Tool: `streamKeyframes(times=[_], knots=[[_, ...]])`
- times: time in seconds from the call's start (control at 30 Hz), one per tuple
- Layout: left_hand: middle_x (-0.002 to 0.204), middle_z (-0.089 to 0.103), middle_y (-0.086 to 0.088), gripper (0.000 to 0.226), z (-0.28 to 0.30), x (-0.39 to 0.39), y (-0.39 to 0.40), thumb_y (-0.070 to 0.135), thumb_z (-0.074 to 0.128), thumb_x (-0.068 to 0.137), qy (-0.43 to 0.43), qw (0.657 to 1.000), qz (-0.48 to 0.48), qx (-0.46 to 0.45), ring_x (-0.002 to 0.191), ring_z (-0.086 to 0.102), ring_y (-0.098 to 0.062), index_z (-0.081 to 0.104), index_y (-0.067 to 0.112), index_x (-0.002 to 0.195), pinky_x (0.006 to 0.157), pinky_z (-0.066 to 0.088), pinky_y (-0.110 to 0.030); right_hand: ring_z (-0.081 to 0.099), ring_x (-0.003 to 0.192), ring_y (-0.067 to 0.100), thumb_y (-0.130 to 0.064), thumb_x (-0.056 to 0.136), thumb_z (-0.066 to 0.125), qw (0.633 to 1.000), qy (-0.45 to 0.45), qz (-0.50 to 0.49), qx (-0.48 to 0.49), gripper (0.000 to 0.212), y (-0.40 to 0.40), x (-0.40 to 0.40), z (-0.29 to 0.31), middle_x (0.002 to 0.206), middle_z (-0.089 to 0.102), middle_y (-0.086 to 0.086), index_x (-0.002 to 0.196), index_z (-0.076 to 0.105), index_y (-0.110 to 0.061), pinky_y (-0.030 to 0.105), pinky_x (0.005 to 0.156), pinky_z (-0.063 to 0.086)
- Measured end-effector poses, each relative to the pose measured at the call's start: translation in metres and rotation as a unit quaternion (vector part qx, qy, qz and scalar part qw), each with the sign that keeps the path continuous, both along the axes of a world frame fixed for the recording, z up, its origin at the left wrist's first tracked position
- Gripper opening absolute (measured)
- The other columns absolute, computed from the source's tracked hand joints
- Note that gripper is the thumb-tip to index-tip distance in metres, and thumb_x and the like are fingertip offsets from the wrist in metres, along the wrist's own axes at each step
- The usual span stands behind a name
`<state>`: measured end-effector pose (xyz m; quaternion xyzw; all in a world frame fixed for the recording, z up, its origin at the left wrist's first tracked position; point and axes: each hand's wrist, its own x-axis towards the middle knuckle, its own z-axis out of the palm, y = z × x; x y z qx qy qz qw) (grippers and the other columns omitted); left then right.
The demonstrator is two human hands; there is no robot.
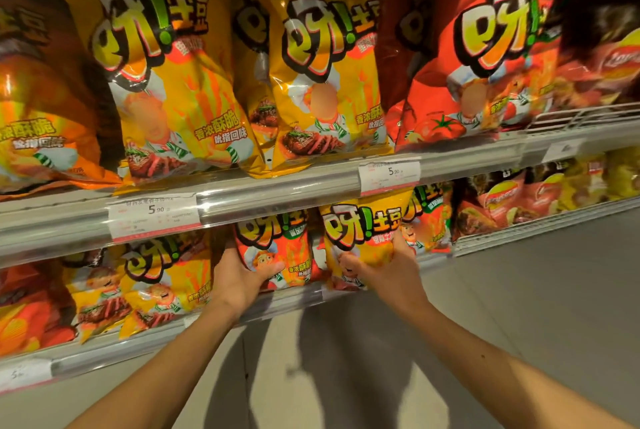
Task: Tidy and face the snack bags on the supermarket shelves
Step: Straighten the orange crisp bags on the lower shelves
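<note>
On the far left of the lower shelf (145,345), a cluster of yellow bags (152,290) is leaning and slumping, their fronts tilting at different angles. Just right of them the left hand (242,276) is closing on an orange-red bag (277,252), thumb lying across its front near the bottom and the other fingers tucking behind its left edge. Beside that, the right hand (388,269) is clamping a yellow bag (363,238) in the same way, thumb on the face, fingers wrapping round the right side. Both bags are standing at the front lip of the lower shelf, touching or nearly touching each other, logos facing out. Further right, a green-topped bag (429,217) is sitting just behind the yellow one, and red bags (509,203) are filling the next section.

To my eye, the step in hand is squaring this pair up at the shelf edge. Doing it well probably means gripping low and lightly, since these air-filled bags are crushing easily and sliding on their glossy film. Each base should be seating flat behind the rail, with the faces upright and level with one another. The orange-red bag appears to be standing between yellow ones, so it is worth checking whether it belongs in this row. The slumping yellow bags on the left are likely needing attention next.
</note>
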<state>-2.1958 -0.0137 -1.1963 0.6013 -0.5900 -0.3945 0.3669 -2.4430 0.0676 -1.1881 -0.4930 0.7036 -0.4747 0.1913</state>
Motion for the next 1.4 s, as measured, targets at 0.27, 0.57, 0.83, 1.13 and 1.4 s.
streamKeyframes(times=[0.27,0.57,0.83,1.13,1.4], knots=[[0.099,0.063,0.01,0.062,0.016,-0.064,0.009,0.028,0.092,0.066,0.019,0.998,-0.018,-0.05,0.099,0.062,-0.015,0.048,0.024,0.108,0.084,0.05,-0.028,0.069,0.096,-0.006,-0.034,0.068,0.095,0.991,-0.12,-0.047,0.026,0.062,0.07,-0.049,-0.012,0.108,0.074,-0.023,0.12,0.062,-0.043,0.01,0.073,0.051],[0.088,0.068,0.013,0.027,0.007,-0.122,0.01,0.031,0.088,0.071,0.033,0.994,-0.06,-0.085,0.085,0.064,-0.001,0.064,0.042,0.078,0.081,0.057,-0.044,0.071,0.101,0.013,-0.07,0.044,0.092,0.978,-0.143,-0.117,0.095,0.093,0.128,-0.08,-0.023,0.113,0.074,-0.011,0.124,0.058,-0.037,0.041,0.088,0.056],[0.101,0.068,0.011,0.029,-0.011,-0.122,0.003,0.025,0.084,0.075,-0.016,0.99,-0.126,-0.064,0.098,0.065,-0.017,0.068,0.028,0.099,0.083,0.055,-0.04,0.071,0.091,-0.006,-0.061,0.045,0.096,0.972,-0.192,-0.062,0.124,0.081,0.131,-0.06,-0.023,0.102,0.074,-0.028,0.115,0.06,-0.044,0.018,0.072,0.05],[0.118,0.065,-0.008,0.066,-0.009,-0.1,0.004,0.035,0.086,0.074,-0.057,0.99,-0.13,0.011,0.109,0.061,-0.027,0.051,0.014,0.126,0.09,0.052,-0.042,0.072,0.109,0.018,-0.043,0.053,0.099,0.967,-0.232,0.012,0.109,0.085,0.121,-0.002,-0.007,0.118,0.075,-0.005,0.127,0.06,-0.029,0.05,0.097,0.057],[0.124,0.061,-0.006,0.033,-0.012,0.023,0.037,0.028,0.06,0.097,-0.214,0.959,-0.165,-0.087,0.118,0.057,-0.022,0.059,0.012,0.126,0.101,0.046,-0.037,0.071,0.104,0.007,-0.06,0.05,0.093,0.976,-0.168,0.056,0.123,0.081,0.075,0.069,0.011,0.113,0.074,-0.017,0.121,0.056,-0.043,0.041,0.095,0.057]])
